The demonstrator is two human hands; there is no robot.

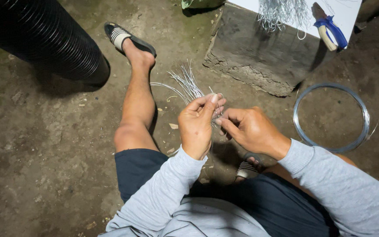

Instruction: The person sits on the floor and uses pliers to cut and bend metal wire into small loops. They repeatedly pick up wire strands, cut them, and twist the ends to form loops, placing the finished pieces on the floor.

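Here the left hand (196,125) grips a bundle of short wires (188,82), fingers curled tight around its near end. The wires fan away from the person, long axis running up-left over the dirt floor (44,145). The right hand (248,129) pinches one strand at the same end, touching the left. A wire coil (364,115) lies well apart, right.

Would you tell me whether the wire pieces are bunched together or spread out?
Bunched: both hands pinch the wire pieces at one end, though the free ends fan out.
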